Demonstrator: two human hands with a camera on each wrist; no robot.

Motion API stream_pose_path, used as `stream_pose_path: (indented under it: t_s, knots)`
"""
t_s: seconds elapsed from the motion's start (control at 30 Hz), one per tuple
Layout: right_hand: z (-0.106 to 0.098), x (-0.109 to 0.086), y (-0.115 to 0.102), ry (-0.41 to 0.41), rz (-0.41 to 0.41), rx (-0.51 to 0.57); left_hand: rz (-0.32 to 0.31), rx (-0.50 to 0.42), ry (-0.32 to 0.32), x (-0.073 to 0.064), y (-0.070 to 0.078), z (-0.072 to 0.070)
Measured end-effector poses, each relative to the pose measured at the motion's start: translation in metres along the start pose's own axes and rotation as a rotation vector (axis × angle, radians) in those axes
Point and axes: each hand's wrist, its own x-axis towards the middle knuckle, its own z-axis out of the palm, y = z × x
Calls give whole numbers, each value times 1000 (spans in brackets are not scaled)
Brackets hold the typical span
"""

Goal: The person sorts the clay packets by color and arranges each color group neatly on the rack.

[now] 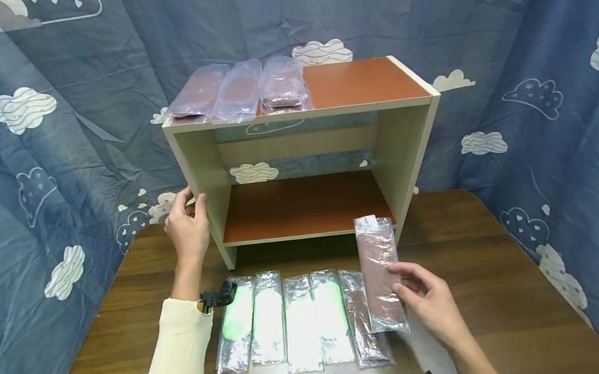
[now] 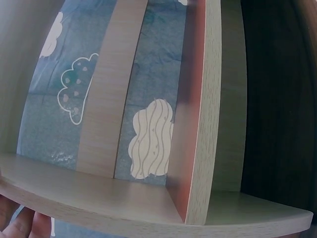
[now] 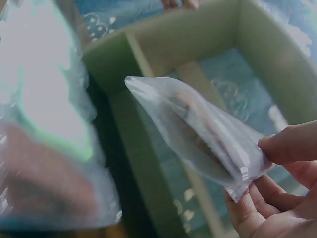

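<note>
- Wood-grain bench [image 1: 504, 287] carries a small two-level shelf [image 1: 409, 140] at its far edge; the left hand [image 1: 188, 225] grips the shelf's left side panel, fingers curled round its front edge.
- Three brown packets [image 1: 238, 90] lie on the left half of the shelf top; the lower board is bare.
- Five packets in a row [image 1: 302, 322] lie along the near edge, pale ones to the left, a brown one at the right end.
- Right hand [image 1: 430, 304] pinches a brown packet [image 1: 379, 275] by its lower end, thumb over fingers, lifted above the row's right end, in front of the shelf.
- Risk, as I judge it: the slick film could slip from so small a pinch, or the packet could catch the shelf edge and fold.
- The right wrist view shows the pinch at the packet's [image 3: 198, 134] sealed corner; the head view hides that.
- The left wrist view shows only the shelf's [image 2: 198, 124] inside, with fingertips [image 2: 29, 225] at the edge.
</note>
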Motion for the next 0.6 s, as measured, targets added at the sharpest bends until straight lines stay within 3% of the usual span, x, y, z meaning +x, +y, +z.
stream_pose_path:
  t_s: [0.2, 0.3, 0.47, 0.6]
  knots:
    - [4, 4, -25, -6, -124, -17, 11, 0, 9, 0, -1, -3]
    - [4, 9, -40, -10, -230, -6, 16, 15, 1, 1, -2, -4]
    - [-2, 26, -71, -34, -426, 131, 29, 39, -25, 4, -3, -5]
    - [-11, 44, -103, -70, -521, 231, 57, 46, -55, 8, -4, -6]
